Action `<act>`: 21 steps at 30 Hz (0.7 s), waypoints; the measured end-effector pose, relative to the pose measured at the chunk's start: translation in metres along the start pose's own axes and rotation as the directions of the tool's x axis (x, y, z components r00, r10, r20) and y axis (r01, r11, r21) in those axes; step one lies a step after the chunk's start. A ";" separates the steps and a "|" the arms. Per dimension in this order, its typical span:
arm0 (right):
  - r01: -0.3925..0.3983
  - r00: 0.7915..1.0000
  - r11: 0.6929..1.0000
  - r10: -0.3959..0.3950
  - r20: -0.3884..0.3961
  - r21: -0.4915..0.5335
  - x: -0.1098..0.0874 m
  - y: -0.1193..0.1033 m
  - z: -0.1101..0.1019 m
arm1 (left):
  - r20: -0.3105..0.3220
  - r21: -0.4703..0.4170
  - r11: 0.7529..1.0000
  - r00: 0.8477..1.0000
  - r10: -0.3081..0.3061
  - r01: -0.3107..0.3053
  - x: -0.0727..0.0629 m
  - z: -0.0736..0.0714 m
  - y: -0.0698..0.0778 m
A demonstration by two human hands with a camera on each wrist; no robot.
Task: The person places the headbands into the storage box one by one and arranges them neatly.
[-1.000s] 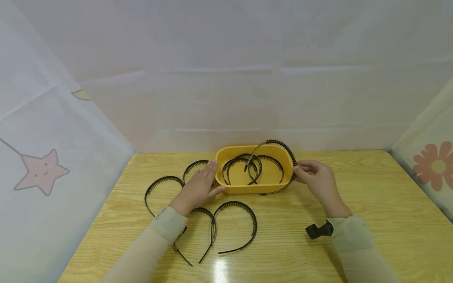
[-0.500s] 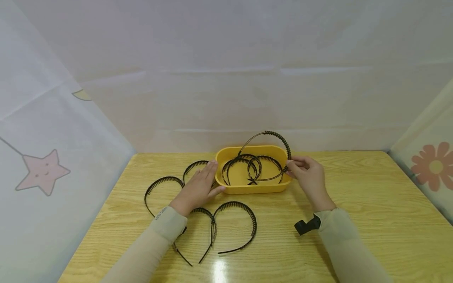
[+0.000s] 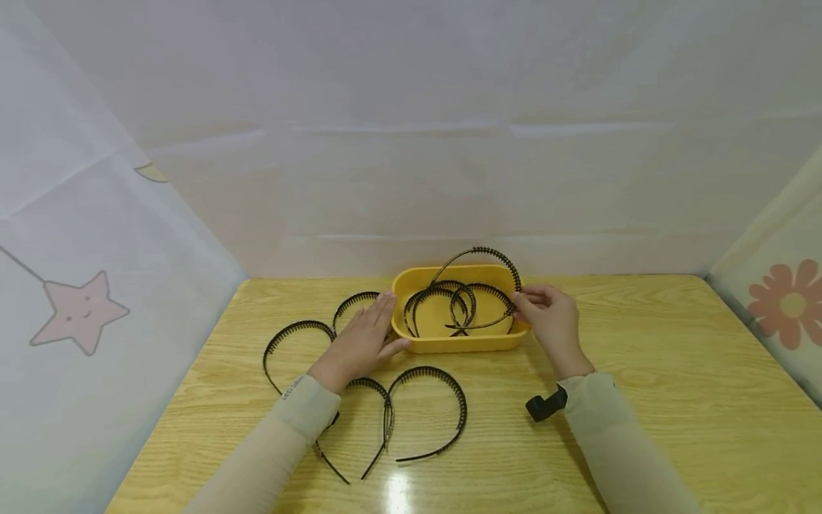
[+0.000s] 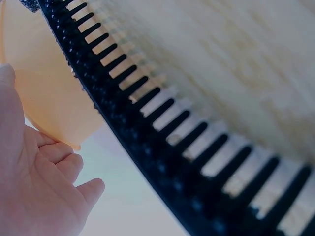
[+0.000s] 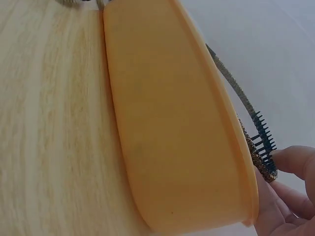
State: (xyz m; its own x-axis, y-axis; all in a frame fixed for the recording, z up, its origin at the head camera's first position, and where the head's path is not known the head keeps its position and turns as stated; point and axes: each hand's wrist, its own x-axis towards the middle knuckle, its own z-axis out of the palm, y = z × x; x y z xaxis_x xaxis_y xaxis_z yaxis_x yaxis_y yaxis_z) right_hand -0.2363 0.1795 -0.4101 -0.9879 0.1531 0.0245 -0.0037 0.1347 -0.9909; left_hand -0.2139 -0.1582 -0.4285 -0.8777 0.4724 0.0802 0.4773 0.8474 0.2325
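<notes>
A dark toothed headband [image 3: 491, 251] with a glittery band is pinched between the thumb and fingers of my right hand [image 3: 551, 321]. It tilts over the right part of a yellow oval tub [image 3: 462, 345], its far arc rising above the back rim. Several more headbands [image 3: 437, 289] lie overlapped inside the tub. My left hand [image 3: 359, 339] rests with straight fingers against the tub's left end. In the right wrist view the held headband [image 5: 241, 93] shows beyond the tub's wall [image 5: 172, 123]. A headband's teeth [image 4: 162, 110] fill much of the left wrist view, close to the camera.
Several dark headbands lie on the wooden table [image 3: 642, 343] left and in front of the tub, including one headband [image 3: 462, 407] near the middle and another headband [image 3: 298, 325] partly behind my left forearm. A pale cloth wall [image 3: 411, 178] stands behind the table.
My right hand has moved left with the headband, bringing its lower end from outside the tub's front to inside over the tub. The left hand has stayed in place.
</notes>
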 end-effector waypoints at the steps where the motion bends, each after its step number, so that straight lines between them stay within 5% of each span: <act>1: 0.004 1.000 1.000 -0.004 -0.001 -0.007 0.000 0.001 0.000 | 0.001 0.001 1.000 1.000 0.001 -0.001 0.000 0.000 0.000; 14: 0.098 0.995 0.975 -0.097 0.014 -0.200 0.002 0.004 0.005 | 0.001 0.012 1.000 1.000 0.001 -0.001 0.000 0.000 0.000; 21: 0.152 0.988 0.903 -0.145 0.046 -0.403 0.002 0.004 0.006 | 0.002 0.006 1.000 1.000 0.002 -0.002 0.000 0.000 0.000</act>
State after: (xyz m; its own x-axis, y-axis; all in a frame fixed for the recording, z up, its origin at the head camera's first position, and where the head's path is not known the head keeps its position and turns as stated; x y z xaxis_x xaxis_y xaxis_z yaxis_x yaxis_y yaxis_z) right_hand -0.2393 0.1744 -0.4149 -0.9829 0.0867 0.1622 -0.0906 0.5392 -0.8373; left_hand -0.2137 -0.1580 -0.4288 -0.8765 0.4749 0.0787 0.4797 0.8477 0.2265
